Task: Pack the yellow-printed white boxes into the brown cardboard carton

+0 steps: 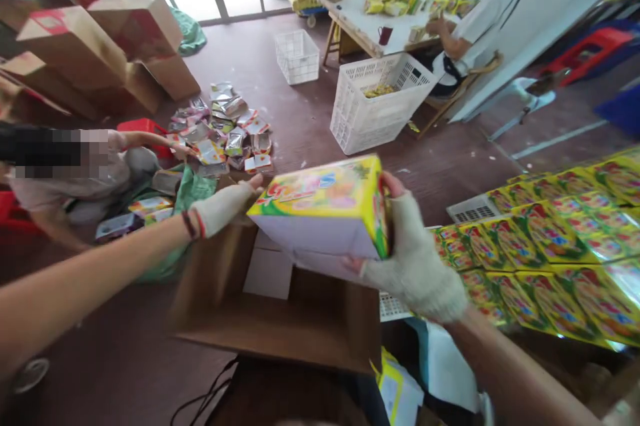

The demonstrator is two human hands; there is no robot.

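Observation:
Both my hands wear pale knitted gloves and hold one yellow-green printed box [323, 209] between them, above an open brown carton [280, 319]. My left hand [223, 206] presses on the box's left end. My right hand [413, 256] grips its right end, fingers under the white bottom face. White flat items lie inside the carton below the box.
Rows of identical yellow printed boxes [550, 246] are stacked at my right. A person sits on the floor at left by a heap of small packets [225, 129]. White plastic crates [375, 99] stand ahead; another person sits at a far table [370, 19]. Brown cartons [100, 46] are stacked at top left.

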